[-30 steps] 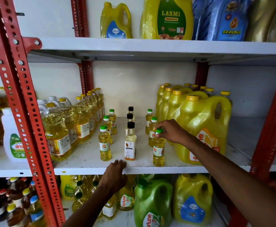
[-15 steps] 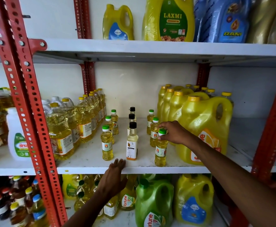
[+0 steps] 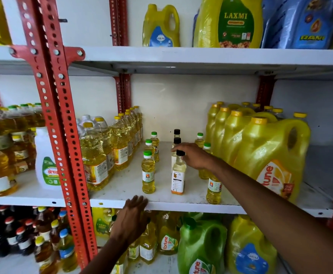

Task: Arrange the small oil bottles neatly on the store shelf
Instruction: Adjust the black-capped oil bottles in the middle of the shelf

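The left hand point(image 3: 131, 218) is laid open and flat against the shelf point(image 3: 181, 205) lip, holding nothing. Further in, the right hand point(image 3: 193, 156) is pinched on the black-capped bottle point(image 3: 178, 176). Neighbouring green-capped bottles point(image 3: 148, 173) could be toppled if the outstretched forearm sweeps sideways.

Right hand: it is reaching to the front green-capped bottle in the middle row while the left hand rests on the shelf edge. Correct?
Not quite. The head view shows the right hand at the front black-capped bottle; the left hand does rest on the shelf edge.
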